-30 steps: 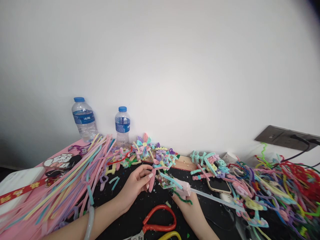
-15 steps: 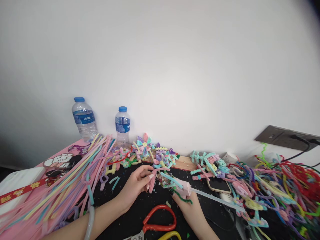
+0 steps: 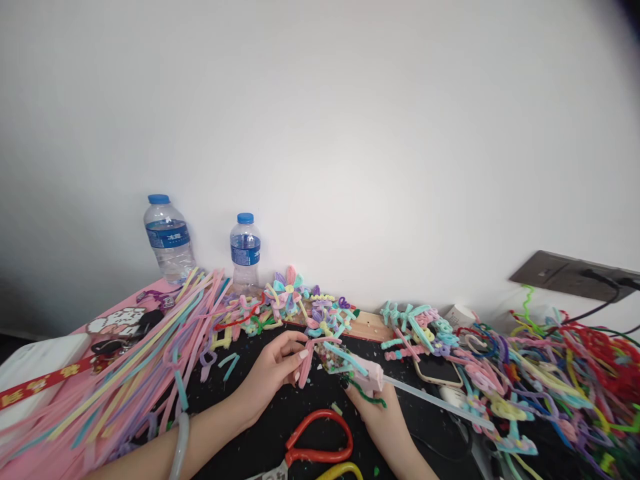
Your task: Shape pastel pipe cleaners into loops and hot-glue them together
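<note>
My left hand (image 3: 267, 373) is closed in a pinch on a bent pink pipe cleaner (image 3: 306, 365). To its right, my right hand (image 3: 373, 417) grips a pale pink hot glue gun (image 3: 370, 378) from below. The gun's front is speckled with coloured fuzz, and a light blue piece lies along it. A long translucent glue stick (image 3: 440, 401) juts out of its back to the right. Beneath the gun curls a dark green pipe cleaner (image 3: 367, 395). The nozzle tip points towards the pink pipe cleaner; I cannot tell whether they touch. Red-handled scissors (image 3: 320, 456) lie between my forearms.
Long pastel pipe cleaners (image 3: 145, 363) spread over the left side. Pipe-cleaner flowers (image 3: 289, 290) and a wooden board (image 3: 373, 327) lie behind my hands. Two water bottles (image 3: 245, 253) stand by the wall. On the right are a phone (image 3: 438, 371) and tangled pipe cleaners (image 3: 600, 373).
The glue gun has shifted slightly right and down in my right hand, its tip a little lower. My left hand and the pink pipe cleaner have barely moved.
</note>
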A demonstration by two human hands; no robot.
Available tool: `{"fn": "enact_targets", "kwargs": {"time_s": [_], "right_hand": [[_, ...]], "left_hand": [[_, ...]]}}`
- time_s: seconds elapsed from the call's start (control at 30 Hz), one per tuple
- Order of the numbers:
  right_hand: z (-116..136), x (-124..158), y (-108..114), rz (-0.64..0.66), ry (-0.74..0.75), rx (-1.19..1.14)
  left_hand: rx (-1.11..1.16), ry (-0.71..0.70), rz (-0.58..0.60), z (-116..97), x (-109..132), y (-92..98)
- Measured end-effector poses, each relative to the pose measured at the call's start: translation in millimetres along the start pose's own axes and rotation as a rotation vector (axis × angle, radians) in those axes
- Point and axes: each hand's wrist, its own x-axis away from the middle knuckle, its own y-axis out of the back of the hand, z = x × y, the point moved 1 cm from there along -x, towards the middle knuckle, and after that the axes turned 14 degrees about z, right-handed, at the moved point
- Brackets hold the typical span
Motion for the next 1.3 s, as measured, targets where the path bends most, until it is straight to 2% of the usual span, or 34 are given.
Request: {"fn": "enact_targets", "kwargs": {"time_s": [0.37, 0.63, 0.83, 1.07, 1.3], "right_hand": [[-1.0, 0.4, -0.5, 0.01, 0.017, 0.004], [2.9, 0.1, -0.1, -0.002, 0.038, -0.011], [0.2, 0.2, -0.6, 0.01, 0.027, -0.007], [3.5, -0.3, -1.1, 0.011, 0.025, -0.007], [1.7, 0.2, -0.2, 0.008, 0.042, -0.012]], "left_hand": [[-0.006, -0.005, 0.016, 2.4, -0.7, 1.6], [-0.003, 0.0, -0.017, -0.4, 0.0, -0.1], [-0.01, 0.004, 0.009, 2.7, -0.6, 1.9], [-0.02, 0.016, -0.031, -1.2, 0.0, -0.1], [-0.029, 0.004, 0.006, 3.6, -0.1, 2.2]]}}
